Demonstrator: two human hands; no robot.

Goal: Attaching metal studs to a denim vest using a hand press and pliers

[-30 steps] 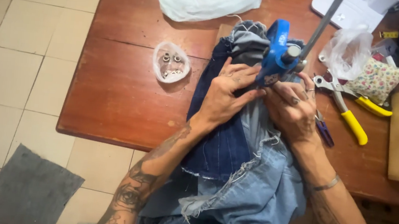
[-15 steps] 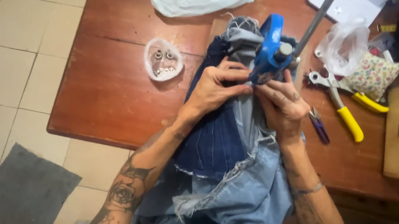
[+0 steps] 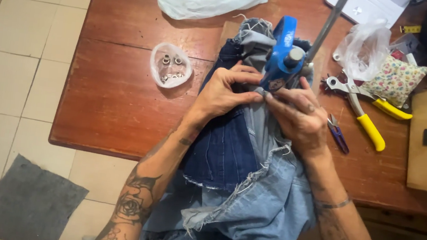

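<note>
While the denim garment [image 3: 231, 153] is being bunched under the blue hand press [image 3: 283, 53] on the counter [image 3: 115, 99], the cloth is being pinched by the closed fingers of the left hand [image 3: 221, 94] and the right hand [image 3: 301, 118]. Since a second ago, both hands are being drawn closer together beneath the press head, suggesting alignment. A small bag of metal fasteners [image 3: 170, 67] is lying at nine o'clock, yellow-handled pliers [image 3: 365, 112] at three.

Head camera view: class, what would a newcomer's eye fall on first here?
First, the blue hand press standing mid-table, with the left hand and right hand pinching denim fabric beneath it. Next, the yellow-handled pliers to the right, and a small clear bag of metal buttons to the left.
</note>
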